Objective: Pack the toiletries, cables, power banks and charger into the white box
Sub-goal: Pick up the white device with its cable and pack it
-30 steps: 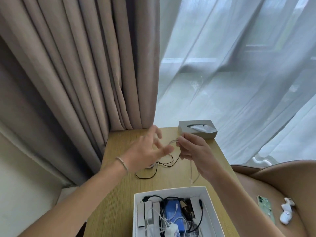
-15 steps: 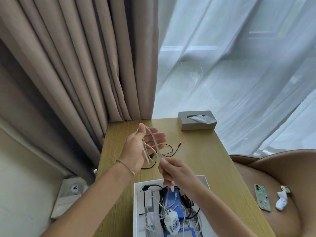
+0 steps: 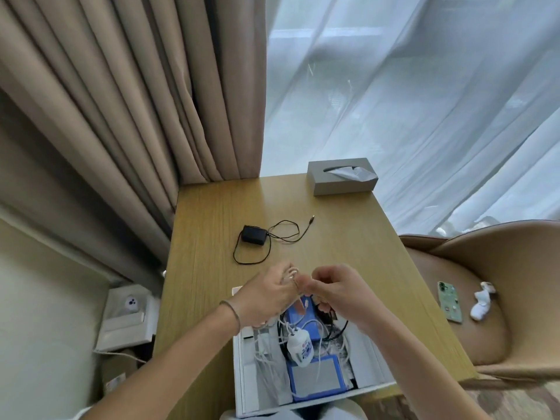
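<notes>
Both hands meet over the far end of the white box (image 3: 375, 356) at the near bench (image 3: 206, 237) edge. Left hand (image 3: 266, 295) and right hand (image 3: 339, 291) fingers pinch a coiled white cable (image 3: 291, 272). Black charger (image 3: 254, 235) lies farther away, apart.

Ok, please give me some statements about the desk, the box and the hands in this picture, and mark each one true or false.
1. A black charger with its thin cable lies on the wooden desk, outside the white box. True.
2. The tissue box stands inside the white box. False: it stands at the desk's far edge.
3. Both the left hand and the right hand hold a pale cable above the box. True.
4. The green phone lies on the desk. False: it lies on the chair seat.
</notes>
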The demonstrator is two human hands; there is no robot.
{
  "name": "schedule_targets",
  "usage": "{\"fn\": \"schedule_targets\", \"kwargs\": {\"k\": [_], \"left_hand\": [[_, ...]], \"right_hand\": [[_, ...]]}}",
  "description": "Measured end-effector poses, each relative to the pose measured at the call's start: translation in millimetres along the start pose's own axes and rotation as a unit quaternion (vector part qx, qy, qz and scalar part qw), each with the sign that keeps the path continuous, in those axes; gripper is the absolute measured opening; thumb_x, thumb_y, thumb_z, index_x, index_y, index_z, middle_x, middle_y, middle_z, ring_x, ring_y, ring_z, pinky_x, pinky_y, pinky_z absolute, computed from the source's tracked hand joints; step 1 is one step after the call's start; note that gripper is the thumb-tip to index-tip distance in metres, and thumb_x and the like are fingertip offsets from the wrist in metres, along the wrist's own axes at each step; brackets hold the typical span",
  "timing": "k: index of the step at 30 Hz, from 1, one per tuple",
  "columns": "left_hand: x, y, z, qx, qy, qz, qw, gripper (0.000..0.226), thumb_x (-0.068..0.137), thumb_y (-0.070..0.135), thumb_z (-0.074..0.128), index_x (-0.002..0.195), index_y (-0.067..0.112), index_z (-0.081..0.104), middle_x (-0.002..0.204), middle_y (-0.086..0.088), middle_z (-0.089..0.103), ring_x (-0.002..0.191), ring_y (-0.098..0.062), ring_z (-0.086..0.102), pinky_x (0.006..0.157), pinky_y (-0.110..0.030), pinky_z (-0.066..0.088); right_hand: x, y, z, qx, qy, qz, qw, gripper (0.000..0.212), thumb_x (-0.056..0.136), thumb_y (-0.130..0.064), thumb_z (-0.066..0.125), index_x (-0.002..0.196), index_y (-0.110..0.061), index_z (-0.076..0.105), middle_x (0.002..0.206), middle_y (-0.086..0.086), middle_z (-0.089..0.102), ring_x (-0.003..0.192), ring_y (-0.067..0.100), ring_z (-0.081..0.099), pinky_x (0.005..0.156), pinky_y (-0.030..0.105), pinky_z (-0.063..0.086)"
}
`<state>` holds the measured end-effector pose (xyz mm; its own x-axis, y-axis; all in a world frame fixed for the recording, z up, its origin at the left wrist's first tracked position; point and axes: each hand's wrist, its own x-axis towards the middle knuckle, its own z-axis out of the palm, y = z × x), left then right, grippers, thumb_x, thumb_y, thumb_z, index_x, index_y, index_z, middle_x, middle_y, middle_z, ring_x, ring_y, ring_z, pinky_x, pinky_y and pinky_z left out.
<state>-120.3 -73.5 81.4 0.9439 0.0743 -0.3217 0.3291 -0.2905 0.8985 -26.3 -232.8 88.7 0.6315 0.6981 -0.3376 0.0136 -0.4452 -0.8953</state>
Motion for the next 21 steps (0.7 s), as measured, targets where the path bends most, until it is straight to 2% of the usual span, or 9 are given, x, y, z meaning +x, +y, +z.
{"fn": "schedule_targets", "kwargs": {"k": [2, 4, 6, 9, 13, 15, 17, 19, 21], "left_hand": [[-1.4, -7.8, 8.1, 0.01, -0.058, -0.015, 0.998, 0.044, 0.082, 0.062, 0.068, 0.11, 0.029, 0.059, 0.078, -0.002, 0.076, 0.049, -0.005, 0.056, 0.045, -0.021, 0.042], [-2.5, -17.8, 18.0, 0.04, -0.054, -0.021, 0.998, 0.019, 0.084, 0.046, 0.074, 0.091, 0.029, 0.066, 0.069, 0.003, 0.068, 0.055, -0.009, 0.06, 0.052, -0.025, 0.049], [-2.0, -30.6, 27.7, 0.037, 0.008, -0.045, 0.998, 0.028, 0.088, 0.04, 0.07, 0.068, 0.024, 0.061, 0.059, 0.004, 0.058, 0.051, -0.01, 0.052, 0.053, -0.026, 0.046], [-3.4, -51.4, 39.8, 0.035, 0.127, -0.096, 0.987, 0.041, 0.097, 0.042, 0.056, 0.064, 0.017, 0.054, 0.054, 0.003, 0.053, 0.046, -0.01, 0.047, 0.056, -0.029, 0.04], [-14.8, -78.1, 54.7, 0.248, 0.201, -0.128, 0.939, 0.051, 0.101, 0.037, 0.042, 0.053, 0.019, 0.04, 0.055, 0.004, 0.042, 0.056, -0.013, 0.042, 0.056, -0.032, 0.032], [-18.8, -88.7, 61.9, 0.32, 0.203, -0.124, 0.917, 0.045, 0.099, 0.038, 0.038, 0.056, 0.023, 0.042, 0.059, 0.005, 0.042, 0.06, -0.015, 0.044, 0.056, -0.031, 0.036], [-17.1, -94.6, 66.5, 0.307, 0.176, -0.157, 0.922, 0.036, 0.095, 0.039, 0.037, 0.065, 0.023, 0.05, 0.062, 0.004, 0.051, 0.058, -0.016, 0.05, 0.05, -0.029, 0.036], [-11.8, -96.7, 68.6, 0.286, 0.16, -0.183, 0.927, 0.025, 0.093, 0.037, 0.04, 0.087, 0.021, 0.058, 0.074, -0.001, 0.061, 0.067, -0.02, 0.058, 0.055, -0.03, 0.043], [-7.4, -99.1, 71.7, 0.251, 0.162, -0.207, 0.932, 0.022, 0.092, 0.034, 0.044, 0.106, 0.019, 0.052, 0.084, -0.002, 0.06, 0.075, -0.023, 0.059, 0.062, -0.032, 0.046]], "right_hand": [[0.4, 5.6, 1.4, 0.058, 0.005, 0.025, 0.998, 0.023, 0.093, -0.017, 0.072, 0.081, 0.003, 0.069, 0.066, 0.008, 0.067, 0.06, 0.018, 0.063, 0.059, 0.025, 0.056], [0.0, 9.7, 3.1, 0.114, 0.002, 0.046, 0.992, 0.021, 0.093, -0.009, 0.07, 0.094, 0.012, 0.067, 0.078, 0.02, 0.071, 0.071, 0.027, 0.068, 0.071, 0.034, 0.061], [-1.0, 14.0, 4.0, 0.146, 0.002, 0.056, 0.988, 0.015, 0.095, -0.008, 0.067, 0.101, 0.006, 0.069, 0.088, 0.022, 0.075, 0.078, 0.031, 0.073, 0.08, 0.04, 0.062], [0.2, 23.1, 1.9, 0.162, 0.02, 0.057, 0.985, 0.015, 0.1, -0.009, 0.059, 0.107, -0.003, 0.07, 0.091, 0.016, 0.077, 0.076, 0.026, 0.071, 0.082, 0.038, 0.062], [-1.3, 40.8, 1.2, 0.154, 0.036, 0.083, 0.984, 0.017, 0.102, -0.009, 0.055, 0.106, -0.007, 0.071, 0.085, 0.012, 0.076, 0.067, 0.018, 0.065, 0.07, 0.027, 0.061], [-3.5, 50.8, 4.3, 0.147, 0.031, 0.094, 0.984, 0.016, 0.101, -0.008, 0.056, 0.105, -0.008, 0.072, 0.087, 0.013, 0.077, 0.07, 0.02, 0.066, 0.073, 0.029, 0.06], [-5.5, 59.6, 8.3, 0.144, 0.027, 0.112, 0.983, 0.017, 0.1, -0.007, 0.056, 0.104, -0.009, 0.073, 0.085, 0.011, 0.076, 0.071, 0.021, 0.066, 0.08, 0.036, 0.06], [-5.8, 66.8, 12.1, 0.141, 0.021, 0.129, 0.981, 0.018, 0.101, -0.007, 0.055, 0.104, -0.009, 0.073, 0.083, 0.01, 0.076, 0.068, 0.019, 0.065, 0.079, 0.038, 0.058], [-5.3, 71.8, 14.6, 0.131, 0.013, 0.137, 0.982, 0.019, 0.101, -0.006, 0.054, 0.103, -0.01, 0.073, 0.082, 0.008, 0.076, 0.065, 0.015, 0.066, 0.073, 0.032, 0.059]]}}
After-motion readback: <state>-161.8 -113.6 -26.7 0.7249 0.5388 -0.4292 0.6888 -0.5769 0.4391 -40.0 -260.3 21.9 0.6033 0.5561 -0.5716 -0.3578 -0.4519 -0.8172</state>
